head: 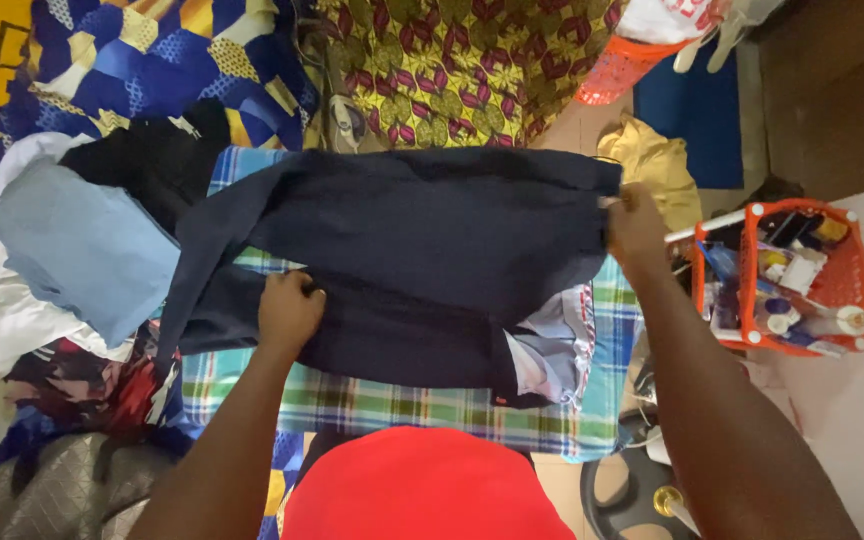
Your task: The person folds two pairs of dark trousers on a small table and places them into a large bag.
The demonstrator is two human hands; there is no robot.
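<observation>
At the far left lies a heap of clothes: a pale blue garment point(82, 245) on top of white cloth point(2, 320), with a black piece point(157, 160) just behind it and a red-and-black printed fabric point(92, 385) below. Behind the heap spreads a blue, yellow and white patterned cloth point(142, 55).

The left hand point(289, 310) is closed into a fist on the near edge of a dark navy garment point(422, 240), bunching the fabric under its fingers. The garment is spread wide across a blue, green and white checked cloth point(402, 405) (this covers the surface it lies on, and what that surface is cannot be told). One dark sleeve or flap trails down to the left, toward the clothes heap. A lighter striped lining point(552, 350) shows at the garment's lower right corner. Beyond the garment sits a maroon, yellow and green leaf-print fabric point(452, 60).

The right hand point(637, 225) pinches the garment's upper right corner, fingers closed on the cloth, holding that edge taut.

Just behind that hand lies a crumpled mustard-yellow cloth point(652, 160). Farther right stands an orange plastic basket point(857, 270) holding bottles and small containers, near the right hand but apart from it. At the bottom centre a red shape point(422, 490) fills the view close to the camera.
</observation>
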